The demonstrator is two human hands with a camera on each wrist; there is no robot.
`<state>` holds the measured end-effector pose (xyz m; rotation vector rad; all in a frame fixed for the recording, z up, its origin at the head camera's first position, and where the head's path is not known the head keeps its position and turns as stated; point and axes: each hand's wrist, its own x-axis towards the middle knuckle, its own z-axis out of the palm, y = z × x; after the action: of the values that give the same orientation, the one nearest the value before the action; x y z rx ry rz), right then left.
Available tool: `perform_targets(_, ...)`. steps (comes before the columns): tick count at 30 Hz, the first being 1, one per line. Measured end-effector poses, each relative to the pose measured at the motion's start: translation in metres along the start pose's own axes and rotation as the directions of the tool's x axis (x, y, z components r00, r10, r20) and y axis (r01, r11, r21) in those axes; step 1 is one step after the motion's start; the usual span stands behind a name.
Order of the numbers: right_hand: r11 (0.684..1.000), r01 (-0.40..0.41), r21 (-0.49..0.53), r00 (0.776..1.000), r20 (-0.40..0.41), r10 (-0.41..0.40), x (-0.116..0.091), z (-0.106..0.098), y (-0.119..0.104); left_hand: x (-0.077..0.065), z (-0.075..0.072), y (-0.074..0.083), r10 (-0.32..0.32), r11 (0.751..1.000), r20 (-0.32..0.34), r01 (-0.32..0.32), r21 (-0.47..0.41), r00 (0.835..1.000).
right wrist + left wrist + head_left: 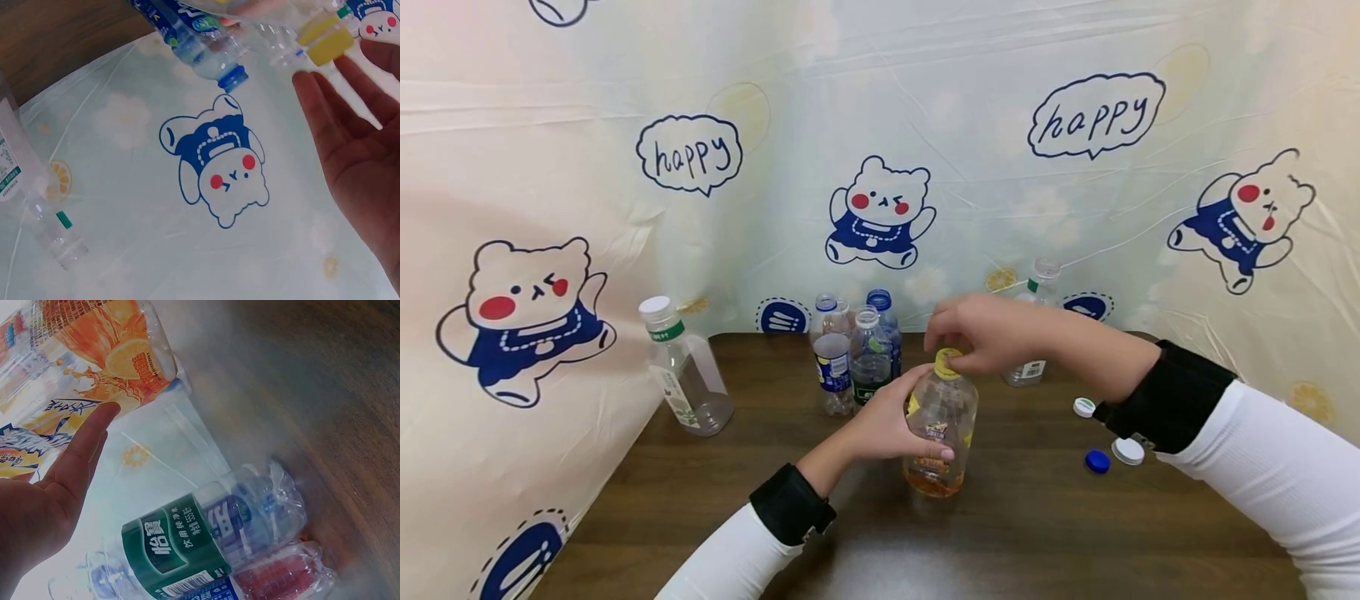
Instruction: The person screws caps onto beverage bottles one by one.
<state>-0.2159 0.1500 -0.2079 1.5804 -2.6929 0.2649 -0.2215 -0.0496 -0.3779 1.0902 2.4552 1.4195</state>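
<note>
My left hand [887,421] grips a clear orange-drink bottle [942,433] around its side, the thumb across the front. In the left wrist view, its orange-printed label [119,369] shows beside a long finger. A little orange liquid lies at the bottle's bottom, and it stands upright on the table. On its neck sits a yellow cap [947,364]. My right hand [985,333] is over this cap, thumb beside it and fingers loosely spread on the other side. The right wrist view shows those fingers apart around the yellow cap [326,40]; firm contact cannot be made out.
Behind the left hand stand several uncapped bottles, one with a green label [175,547]. A capped bottle [688,375] stands far left; another clear bottle [1026,373] is behind the right arm. White caps [1127,451] and a blue cap [1097,461] lie right. A printed curtain [880,100] hangs behind.
</note>
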Motion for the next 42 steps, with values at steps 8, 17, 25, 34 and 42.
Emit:
perform_targets(8,0.998,0.070,0.001,0.997,0.026,-0.070,0.001,-0.002,0.002,0.000,0.000,0.000,-0.002,1.000,0.006,0.002,-0.025,1.000)
perform_targets(17,0.995,-0.018,-0.095,1.000,-0.022,0.016,0.005,0.011,0.001,-0.001,-0.001,0.002,-0.003,1.000,0.010,0.003,0.027,1.000)
perform_targets(25,0.999,0.021,-0.039,1.000,-0.020,-0.021,0.000,0.004,0.001,-0.003,0.002,0.002,-0.011,1.000,0.003,0.011,-0.016,1.000)
perform_targets(34,0.999,0.030,-0.022,0.999,0.028,-0.030,-0.001,0.002,-0.002,-0.004,0.002,0.003,-0.018,1.000,0.004,0.018,-0.020,1.000)
perform_targets(42,0.990,0.008,-0.141,1.000,-0.011,-0.010,-0.001,0.011,-0.004,-0.004,0.003,-0.001,-0.026,1.000,-0.008,0.026,-0.002,1.000)
